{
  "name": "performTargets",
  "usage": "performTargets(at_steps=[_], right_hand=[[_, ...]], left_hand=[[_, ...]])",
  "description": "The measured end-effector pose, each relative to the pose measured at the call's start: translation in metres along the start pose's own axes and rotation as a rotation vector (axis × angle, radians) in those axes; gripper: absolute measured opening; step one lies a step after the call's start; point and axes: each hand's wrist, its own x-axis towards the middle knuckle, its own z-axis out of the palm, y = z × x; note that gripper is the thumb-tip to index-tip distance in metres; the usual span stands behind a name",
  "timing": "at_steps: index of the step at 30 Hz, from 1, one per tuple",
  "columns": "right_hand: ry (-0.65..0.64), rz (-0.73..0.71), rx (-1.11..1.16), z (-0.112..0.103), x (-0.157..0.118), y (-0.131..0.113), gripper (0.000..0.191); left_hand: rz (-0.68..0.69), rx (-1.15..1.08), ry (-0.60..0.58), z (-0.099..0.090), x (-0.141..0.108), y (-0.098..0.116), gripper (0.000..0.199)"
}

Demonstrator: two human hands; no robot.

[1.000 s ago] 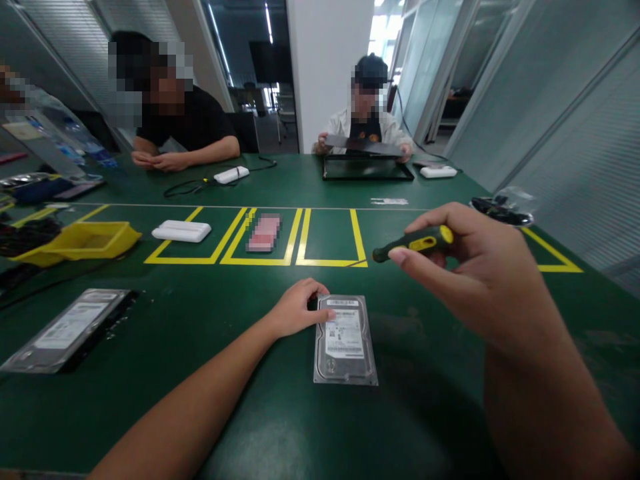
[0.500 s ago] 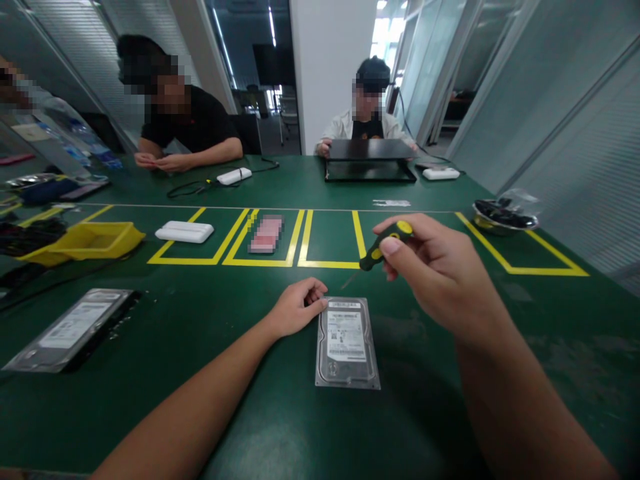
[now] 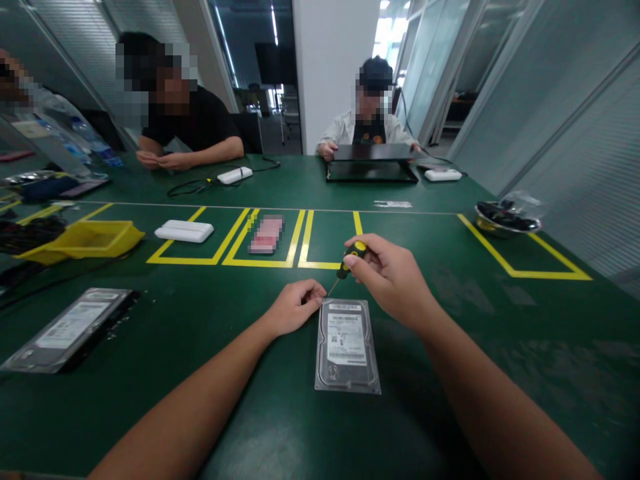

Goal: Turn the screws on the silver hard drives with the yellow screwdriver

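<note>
A silver hard drive (image 3: 347, 343) with a white label lies on the green table in front of me. My left hand (image 3: 297, 307) rests at its upper left corner, fingers curled together; whether anything small is between them is hidden. Above the drive, my right hand (image 3: 393, 277) is closed around the yellow and black handle of a screwdriver (image 3: 356, 253). The thin shaft slants down to the left, its tip close to my left fingertips and the drive's upper left corner.
Another hard drive (image 3: 70, 330) lies at the left, with small screws beside it. Beyond are a yellow bin (image 3: 100, 240), a white case (image 3: 184, 231), a pink item (image 3: 267, 235) and a metal bowl (image 3: 507, 220). Two people sit across; one holds a black panel (image 3: 373, 153).
My right hand has moved left and down with the screwdriver, bringing its tip to the drive's upper left corner. My left hand has barely moved.
</note>
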Motion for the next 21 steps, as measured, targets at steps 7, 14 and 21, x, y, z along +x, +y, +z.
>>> performTargets(at_steps=[7, 14, 21], right_hand=[[-0.033, 0.041, -0.021, 0.009, 0.002, 0.009, 0.024], [-0.061, 0.043, -0.025, 0.013, 0.003, 0.013, 0.024], [-0.073, 0.044, -0.017, 0.014, 0.004, 0.014, 0.025]], left_hand=[[-0.006, 0.008, 0.017, 0.001, 0.000, -0.001, 0.010], [-0.002, 0.018, 0.022, 0.001, 0.001, -0.001, 0.009], [-0.003, 0.030, 0.024, 0.001, 0.000, -0.001, 0.008]])
